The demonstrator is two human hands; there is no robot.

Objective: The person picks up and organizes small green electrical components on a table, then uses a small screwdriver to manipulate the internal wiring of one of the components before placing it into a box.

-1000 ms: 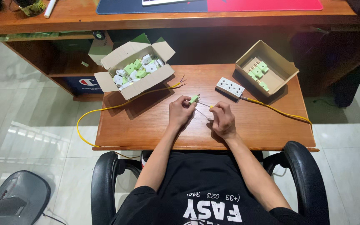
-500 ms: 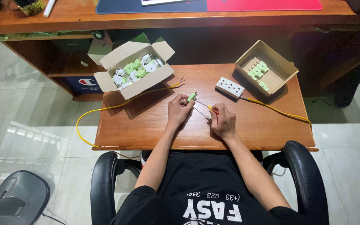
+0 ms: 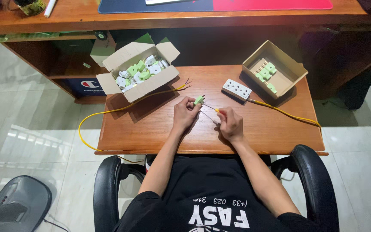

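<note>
My left hand (image 3: pixel 184 114) pinches a small green plug (image 3: pixel 199 100) above the middle of the wooden table (image 3: pixel 151 129). My right hand (image 3: pixel 230 123) grips a thin screwdriver (image 3: pixel 210 108) with a yellow handle, its metal tip reaching to the plug. Both hands are close together, a little apart from each other. A yellow cable (image 3: pixel 142 100) with bare wire ends lies just beyond the left hand.
An open cardboard box (image 3: pixel 137 73) full of green and white plugs stands at the back left. A smaller box (image 3: pixel 275 68) with several green plugs sits back right, beside a white socket strip (image 3: pixel 236 89) with its yellow cord. A black chair armrest (image 3: pixel 314 180) flanks me.
Both hands shifted slightly; the plug has turned a little in my left hand while the screwdriver stays against it.
</note>
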